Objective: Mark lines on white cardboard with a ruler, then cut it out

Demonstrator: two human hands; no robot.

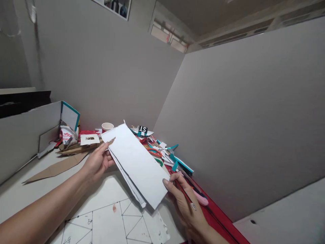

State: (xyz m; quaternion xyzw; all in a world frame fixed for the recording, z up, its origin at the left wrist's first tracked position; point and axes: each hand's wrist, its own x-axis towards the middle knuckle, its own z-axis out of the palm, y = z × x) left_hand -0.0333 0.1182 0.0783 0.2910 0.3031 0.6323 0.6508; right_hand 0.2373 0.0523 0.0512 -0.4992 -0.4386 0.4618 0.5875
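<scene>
The stiff white sheet (138, 166) is held in the air, tilted above the tabletop (17, 193), between the two hands, and some further white layers (128, 184) show under its edge at the left side. The left hand (99, 161) has this edge in a narrow grip, with the thumb lying above and the other fingers passing below. The right hand (184, 200) pinches the near corner on the right side between thumb and first finger; on this hand there is a shiny ring (193, 206). Just beside the left fingertips a brown sliver (111, 140) is seen, and I cannot tell whether it is also held. Below the grip lies a paper with drawn black lines and triangles (106, 223). Outward from the left hand there is a flat piece of brown cardboard (56, 169), and farther beyond it a white card with a hole (89, 139), a crumpled wrapper (68, 135) and a paper cup (107, 126). Beyond the sheet, many cut scraps are heaped around an orange handle (155, 153). Just past the right hand, a pink handle (201, 198) lies near a red surface (220, 217).
</scene>
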